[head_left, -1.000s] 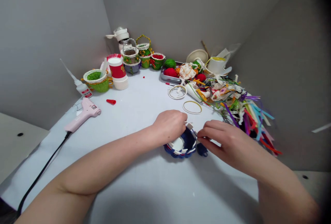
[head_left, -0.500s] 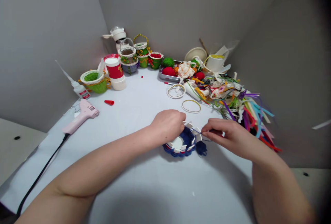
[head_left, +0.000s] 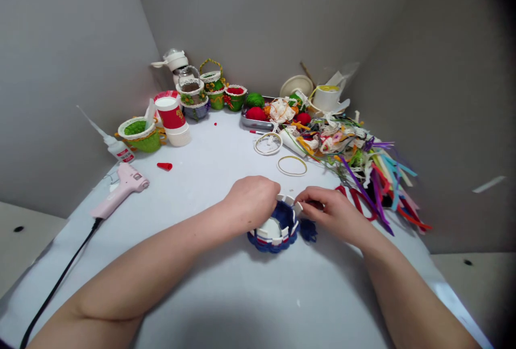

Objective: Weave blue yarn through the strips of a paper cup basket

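Lower left of the frame, a pink hot glue gun (head_left: 121, 187) lies on its side, with a white glue bottle (head_left: 116, 150) above it. Upper left stand a green craft basket (head_left: 141, 139) and a red-and-white paper cup (head_left: 170, 115). At lower centre, the left hand (head_left: 250, 204) curves closely over the left side of a small blue-and-white craft basket (head_left: 274, 225), apparently holding it. The basket looks light, and its thin white rim tabs probably bend easily, so its low, woven base seems the firmer hold. A dark blue tassel (head_left: 308, 229) hangs just beside it, toward the right hand (head_left: 326, 212), whose partly closed fingers (head_left: 306, 198) reach the upper-right rim; any hold there cannot be told. Farther right spreads a heap of colored ribbons (head_left: 381, 193).
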Demonstrator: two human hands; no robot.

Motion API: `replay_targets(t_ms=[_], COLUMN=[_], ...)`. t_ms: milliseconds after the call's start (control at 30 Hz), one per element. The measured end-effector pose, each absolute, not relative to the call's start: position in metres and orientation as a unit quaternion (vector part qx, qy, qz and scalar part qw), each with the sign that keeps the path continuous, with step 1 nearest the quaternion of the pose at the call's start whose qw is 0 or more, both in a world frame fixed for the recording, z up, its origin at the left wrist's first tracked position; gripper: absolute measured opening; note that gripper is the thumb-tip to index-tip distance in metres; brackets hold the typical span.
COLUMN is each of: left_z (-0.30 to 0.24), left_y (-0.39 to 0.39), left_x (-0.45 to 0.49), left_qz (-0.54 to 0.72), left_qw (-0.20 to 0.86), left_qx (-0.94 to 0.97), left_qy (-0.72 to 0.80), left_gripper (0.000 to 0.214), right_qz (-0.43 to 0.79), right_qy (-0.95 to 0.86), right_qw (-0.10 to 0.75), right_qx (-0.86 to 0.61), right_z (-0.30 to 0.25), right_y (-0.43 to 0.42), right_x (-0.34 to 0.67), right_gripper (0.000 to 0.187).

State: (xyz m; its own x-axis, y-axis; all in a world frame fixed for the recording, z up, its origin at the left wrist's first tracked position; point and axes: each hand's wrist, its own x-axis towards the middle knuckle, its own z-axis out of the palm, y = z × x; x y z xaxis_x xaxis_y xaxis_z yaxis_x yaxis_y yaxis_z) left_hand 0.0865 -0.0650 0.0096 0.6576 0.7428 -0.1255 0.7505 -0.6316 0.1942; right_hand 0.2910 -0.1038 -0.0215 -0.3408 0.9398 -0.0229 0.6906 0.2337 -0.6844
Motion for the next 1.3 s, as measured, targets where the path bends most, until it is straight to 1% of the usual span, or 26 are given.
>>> replay_targets(t_ms=[67, 133, 233, 333, 533, 600, 667, 767, 833, 900, 967, 1067, 1167, 1300], left_z=[0.014, 0.017, 0.014, 0.008, 0.004, 0.006, 0.008, 0.009, 0.007, 0.004, 0.001, -0.004, -0.005, -0.003], left_y=[-0.066, -0.066, -0.063, -0.059, -0.057, -0.057, -0.057, -0.058, -0.058, -0.059, -0.059, -0.06, -0.059, -0.059], left_x=[0.083, 0.081, 0.082, 0.086, 0.087, 0.085, 0.083, 0.081, 0.083, 0.087, 0.091, 0.094, 0.092, 0.089], left_qz=[-0.041, -0.028, 0.006, 0.025, 0.046, 0.044, 0.054, 0.085, 0.096, 0.087, 0.068, 0.054, 0.054, 0.075], left_qw=[0.115, 0.124, 0.169, 0.216, 0.186, 0.194, 0.22, 0.285, 0.309, 0.293, 0.246, 0.186, 0.178, 0.2], left_qx=[0.898, 0.902, 0.909, 0.906, 0.89, 0.888, 0.889, 0.881, 0.872, 0.873, 0.884, 0.891, 0.89, 0.886], left_qy=[0.422, 0.412, 0.381, 0.362, 0.414, 0.415, 0.399, 0.369, 0.368, 0.379, 0.393, 0.41, 0.417, 0.411], left_gripper=[0.021, 0.02, 0.025, 0.021, 0.018, 0.018, 0.021, 0.035, 0.034, 0.025, 0.018, 0.016, 0.017, 0.018], right_qz=[0.299, 0.292, 0.283, 0.28, 0.263, 0.271, 0.282, 0.289, 0.289, 0.286, 0.278, 0.268, 0.274, 0.275], right_qy=[-0.758, -0.764, -0.769, -0.767, -0.752, -0.749, -0.749, -0.747, -0.744, -0.743, -0.745, -0.744, -0.744, -0.746], right_qw=[0.221, 0.229, 0.238, 0.249, 0.258, 0.257, 0.259, 0.266, 0.272, 0.272, 0.267, 0.258, 0.251, 0.249], right_qx=[-0.535, -0.527, -0.522, -0.52, -0.546, -0.547, -0.54, -0.536, -0.538, -0.54, -0.544, -0.555, -0.555, -0.553], right_z=[-0.028, -0.032, -0.034, -0.033, -0.035, -0.035, -0.035, -0.035, -0.036, -0.037, -0.038, -0.037, -0.033, -0.028], right_y=[-0.103, -0.103, -0.103, -0.103, -0.102, -0.102, -0.103, -0.104, -0.104, -0.104, -0.104, -0.105, -0.105, -0.107], right_x=[0.285, 0.281, 0.278, 0.278, 0.281, 0.281, 0.28, 0.28, 0.279, 0.278, 0.277, 0.278, 0.282, 0.289], right_gripper=[0.018, 0.017, 0.017, 0.016, 0.016, 0.017, 0.016, 0.015, 0.015, 0.016, 0.017, 0.017, 0.019, 0.021])
